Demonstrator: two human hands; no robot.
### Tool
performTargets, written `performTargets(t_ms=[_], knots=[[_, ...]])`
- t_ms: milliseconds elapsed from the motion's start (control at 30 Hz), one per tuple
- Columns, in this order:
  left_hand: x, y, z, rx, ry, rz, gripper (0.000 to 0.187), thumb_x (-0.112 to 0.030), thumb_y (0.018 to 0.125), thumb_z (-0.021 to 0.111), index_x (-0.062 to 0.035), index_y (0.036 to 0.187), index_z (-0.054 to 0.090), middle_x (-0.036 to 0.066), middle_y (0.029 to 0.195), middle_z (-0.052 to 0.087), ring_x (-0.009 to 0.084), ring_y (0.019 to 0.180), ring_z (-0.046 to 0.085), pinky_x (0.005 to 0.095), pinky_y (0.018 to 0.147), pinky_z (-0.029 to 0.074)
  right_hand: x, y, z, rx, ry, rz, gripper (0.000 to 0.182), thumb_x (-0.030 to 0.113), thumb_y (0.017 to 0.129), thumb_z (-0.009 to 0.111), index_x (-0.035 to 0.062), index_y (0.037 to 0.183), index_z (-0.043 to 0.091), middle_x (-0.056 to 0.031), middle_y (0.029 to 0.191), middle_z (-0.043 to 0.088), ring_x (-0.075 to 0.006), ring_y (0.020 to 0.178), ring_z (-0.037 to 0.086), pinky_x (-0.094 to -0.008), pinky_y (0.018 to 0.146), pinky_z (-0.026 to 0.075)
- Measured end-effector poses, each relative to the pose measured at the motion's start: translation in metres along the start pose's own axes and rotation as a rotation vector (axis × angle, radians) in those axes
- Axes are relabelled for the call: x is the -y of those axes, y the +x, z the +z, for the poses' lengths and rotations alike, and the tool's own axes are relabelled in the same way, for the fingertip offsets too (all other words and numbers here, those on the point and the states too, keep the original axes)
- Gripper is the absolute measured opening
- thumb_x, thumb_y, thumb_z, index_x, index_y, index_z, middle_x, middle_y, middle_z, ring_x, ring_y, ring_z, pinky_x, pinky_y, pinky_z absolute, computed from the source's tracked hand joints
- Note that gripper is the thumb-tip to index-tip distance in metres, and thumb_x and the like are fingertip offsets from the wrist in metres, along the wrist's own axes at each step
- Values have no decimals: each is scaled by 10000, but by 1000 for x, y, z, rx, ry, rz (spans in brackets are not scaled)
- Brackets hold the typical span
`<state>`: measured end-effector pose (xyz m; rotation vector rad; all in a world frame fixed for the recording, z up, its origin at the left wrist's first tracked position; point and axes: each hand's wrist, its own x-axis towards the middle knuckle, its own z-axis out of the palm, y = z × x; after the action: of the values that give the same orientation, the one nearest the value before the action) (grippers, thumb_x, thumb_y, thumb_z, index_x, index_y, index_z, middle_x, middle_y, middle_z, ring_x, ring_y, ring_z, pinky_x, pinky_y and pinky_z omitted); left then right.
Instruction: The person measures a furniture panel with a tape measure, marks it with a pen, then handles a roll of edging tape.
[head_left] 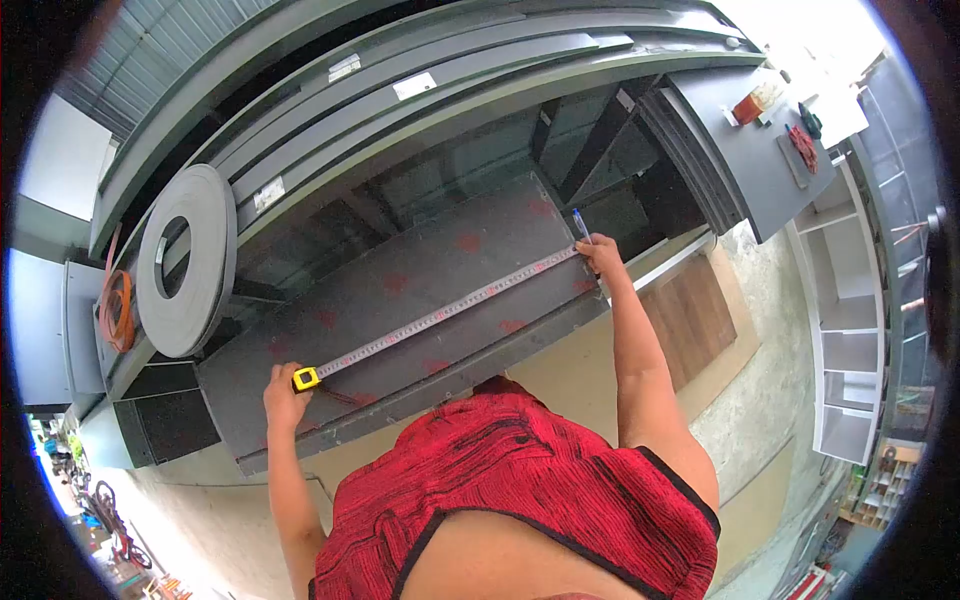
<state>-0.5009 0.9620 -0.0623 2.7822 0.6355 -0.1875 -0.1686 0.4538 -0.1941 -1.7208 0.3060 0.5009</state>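
My left hand [284, 397] grips a yellow tape measure [306, 379] at the left of a dark grey board [400, 300]. Its pale blade [440, 314] is pulled out and runs slantwise over the board, which carries several reddish smudges. At the far end of the blade, my right hand [601, 256] is closed, with its fingertips at the tape's end near the board's right edge. A blue-capped pen [581, 224] sticks up from the same hand. Exactly how the fingers pinch the tape end is too small to tell.
Beyond the board, long dark panels [500, 62] lie stacked on a rack. A large grey roll of edge banding [150, 262] and an orange coil [118, 312] stand at left. A brown jar [757, 103] sits on a panel at right, near white shelving [848, 350].
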Motion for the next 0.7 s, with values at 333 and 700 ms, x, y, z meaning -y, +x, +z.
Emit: performTargets(t_ms=[333, 700], knots=[[11, -9, -13, -25, 41, -55, 492, -18, 550, 733, -92, 996, 537, 123, 956, 524, 349, 857, 557, 414, 715, 459, 2, -7, 13, -116, -87, -194, 153, 129, 703, 672, 5, 769, 611, 14, 601, 506, -100, 590, 465, -248, 569, 364], [30, -15, 0, -54, 54, -130, 444, -53, 588, 696, -124, 1002, 553, 100, 969, 545, 328, 887, 563, 410, 734, 468, -21, 9, 12, -179, -492, -599, 247, 183, 744, 613, -16, 712, 472, -161, 660, 458, -288, 590, 396, -366, 579, 361]])
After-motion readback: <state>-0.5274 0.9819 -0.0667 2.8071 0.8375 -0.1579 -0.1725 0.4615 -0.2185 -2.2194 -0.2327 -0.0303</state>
